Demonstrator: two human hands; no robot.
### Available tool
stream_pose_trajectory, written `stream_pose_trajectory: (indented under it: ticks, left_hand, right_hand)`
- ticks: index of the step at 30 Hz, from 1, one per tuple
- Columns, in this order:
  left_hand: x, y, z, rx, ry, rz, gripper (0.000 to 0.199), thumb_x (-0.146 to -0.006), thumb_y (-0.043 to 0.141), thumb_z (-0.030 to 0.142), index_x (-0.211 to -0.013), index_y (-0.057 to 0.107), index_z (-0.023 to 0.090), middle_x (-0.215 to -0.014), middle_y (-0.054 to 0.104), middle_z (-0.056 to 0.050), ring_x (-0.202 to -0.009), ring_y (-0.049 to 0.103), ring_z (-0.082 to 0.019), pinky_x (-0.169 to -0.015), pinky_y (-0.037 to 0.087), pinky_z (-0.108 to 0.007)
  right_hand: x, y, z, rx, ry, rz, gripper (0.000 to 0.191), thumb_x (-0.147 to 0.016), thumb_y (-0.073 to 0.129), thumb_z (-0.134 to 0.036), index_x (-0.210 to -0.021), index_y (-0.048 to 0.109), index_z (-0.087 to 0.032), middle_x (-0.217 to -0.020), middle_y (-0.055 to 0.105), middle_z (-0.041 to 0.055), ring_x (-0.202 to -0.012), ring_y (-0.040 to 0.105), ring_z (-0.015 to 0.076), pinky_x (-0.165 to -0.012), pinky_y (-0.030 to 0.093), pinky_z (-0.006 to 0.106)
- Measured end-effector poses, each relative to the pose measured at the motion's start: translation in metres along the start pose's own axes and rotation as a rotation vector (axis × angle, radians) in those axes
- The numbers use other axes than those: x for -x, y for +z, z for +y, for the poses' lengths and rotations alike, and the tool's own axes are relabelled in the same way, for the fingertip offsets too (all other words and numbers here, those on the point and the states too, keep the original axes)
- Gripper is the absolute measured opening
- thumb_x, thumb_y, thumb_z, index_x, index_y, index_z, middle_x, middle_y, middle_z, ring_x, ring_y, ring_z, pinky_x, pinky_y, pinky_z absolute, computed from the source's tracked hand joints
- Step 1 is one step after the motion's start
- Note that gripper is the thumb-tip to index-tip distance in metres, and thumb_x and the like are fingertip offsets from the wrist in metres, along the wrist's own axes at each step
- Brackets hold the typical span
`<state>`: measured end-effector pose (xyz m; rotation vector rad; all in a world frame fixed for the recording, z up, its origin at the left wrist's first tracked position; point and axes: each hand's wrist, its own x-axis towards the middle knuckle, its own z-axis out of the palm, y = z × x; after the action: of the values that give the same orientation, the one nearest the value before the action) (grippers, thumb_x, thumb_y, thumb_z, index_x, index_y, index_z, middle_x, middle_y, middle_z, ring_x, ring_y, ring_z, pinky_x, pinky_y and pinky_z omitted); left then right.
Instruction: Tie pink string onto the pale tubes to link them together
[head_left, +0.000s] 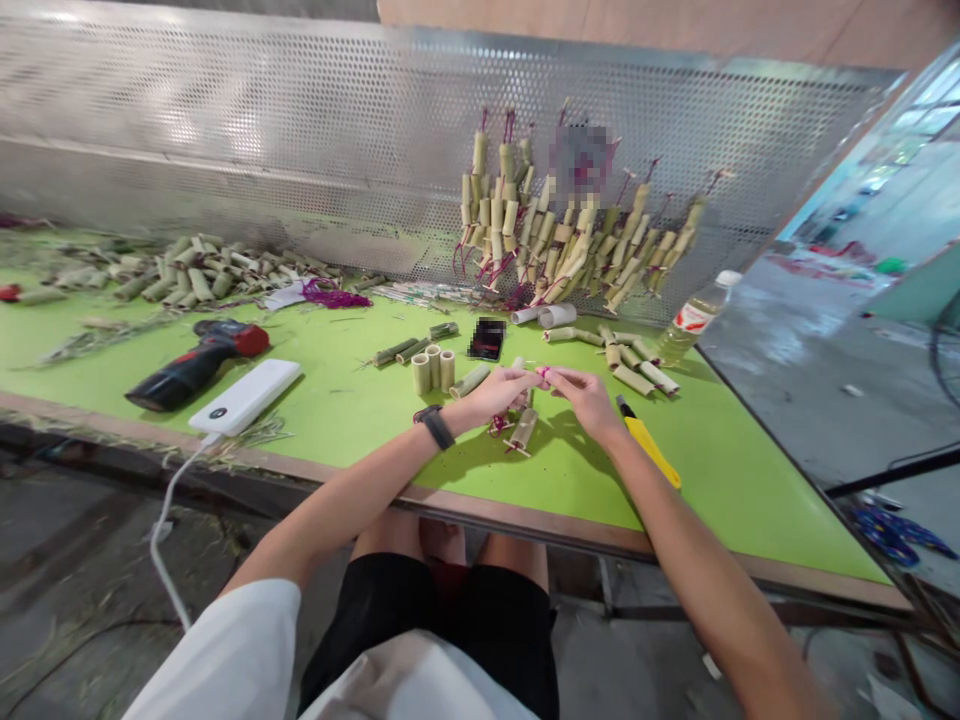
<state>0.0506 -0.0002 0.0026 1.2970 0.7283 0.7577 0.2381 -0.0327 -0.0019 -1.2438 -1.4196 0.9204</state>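
My left hand [501, 392] and my right hand [583, 393] meet above the green table, fingertips pinched close together. Between them is a bit of magenta cord [543, 376], which both hands grip. Below the left hand hangs or lies a short bamboo tube [523, 430] with thin sticks and more of the cord; whether it rests on the table I cannot tell. Left of my hands, several cut bamboo tubes [421, 373] stand upright, and another tube [470, 381] lies beside them. A yellow utility knife [651, 445] lies right of my right hand.
A cordless drill [199, 360] and a white power bank [246, 395] with a cable lie at left, before a bamboo pile [199, 270]. Strung bamboo figures [555, 230] lean on the perforated metal panel [315, 140]. A phone [487, 339] and a bottle [697, 318] are farther back.
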Motion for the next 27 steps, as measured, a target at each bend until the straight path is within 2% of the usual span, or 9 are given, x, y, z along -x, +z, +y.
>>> stream_pose_trajectory:
  ticks: [6, 12, 14, 18, 23, 27]
  left_hand:
    - [-0.007, -0.005, -0.012, -0.009, 0.041, -0.016, 0.047, -0.083, 0.081, 0.054, -0.098, 0.078, 0.01, -0.058, 0.038, 0.007, -0.049, 0.03, -0.006, -0.051, 0.018, -0.024]
    - [-0.009, -0.007, -0.012, -0.001, 0.032, 0.151, 0.043, -0.087, 0.076, 0.052, -0.097, 0.079, 0.011, -0.057, 0.043, 0.006, -0.049, 0.035, -0.007, -0.051, 0.024, -0.023]
    - [-0.008, -0.007, -0.01, -0.028, 0.044, 0.162, 0.043, -0.089, 0.075, 0.053, -0.1, 0.08, 0.012, -0.059, 0.047, 0.004, -0.05, 0.037, -0.007, -0.051, 0.026, -0.023]
    - [-0.005, -0.007, -0.009, -0.09, 0.115, 0.178, 0.038, -0.087, 0.078, 0.051, -0.095, 0.082, 0.014, -0.073, 0.064, -0.002, -0.062, 0.051, -0.01, -0.059, 0.037, -0.024]
    - [-0.003, -0.005, -0.011, -0.146, 0.08, 0.094, 0.051, -0.081, 0.08, 0.062, -0.093, 0.083, 0.013, -0.063, 0.06, 0.0, -0.056, 0.043, -0.01, -0.056, 0.032, -0.026]
    - [-0.003, -0.003, -0.011, -0.059, 0.083, 0.027, 0.057, -0.075, 0.084, 0.064, -0.094, 0.083, 0.011, -0.079, 0.072, -0.005, -0.065, 0.05, -0.01, -0.062, 0.036, -0.025]
  right_hand:
    - [-0.004, 0.0, 0.006, -0.023, -0.013, 0.094, 0.036, -0.075, 0.084, -0.055, -0.089, 0.086, -0.023, -0.091, 0.082, 0.008, -0.086, 0.071, 0.0223, -0.077, 0.055, 0.035]
    - [-0.008, -0.002, 0.011, -0.078, -0.024, 0.19, 0.033, -0.073, 0.083, -0.054, -0.084, 0.085, -0.023, -0.079, 0.078, 0.0048, -0.07, 0.063, 0.0165, -0.064, 0.05, 0.03]
    - [-0.007, -0.002, 0.009, -0.051, -0.029, 0.182, 0.033, -0.073, 0.083, -0.054, -0.085, 0.085, -0.023, -0.078, 0.077, 0.0045, -0.069, 0.063, 0.0168, -0.064, 0.051, 0.03]
    - [-0.003, 0.001, 0.006, 0.031, -0.048, 0.13, 0.033, -0.076, 0.081, -0.053, -0.088, 0.085, -0.023, -0.081, 0.077, 0.0052, -0.07, 0.065, 0.0176, -0.065, 0.053, 0.032]
    - [-0.001, 0.004, 0.006, 0.047, -0.081, 0.129, 0.034, -0.078, 0.079, -0.055, -0.089, 0.084, -0.023, -0.082, 0.078, 0.005, -0.068, 0.063, 0.0172, -0.06, 0.052, 0.03]
    - [-0.001, 0.006, 0.005, 0.02, -0.041, 0.112, 0.037, -0.075, 0.082, -0.057, -0.089, 0.084, -0.022, -0.082, 0.078, 0.0061, -0.072, 0.067, 0.0192, -0.061, 0.053, 0.031]
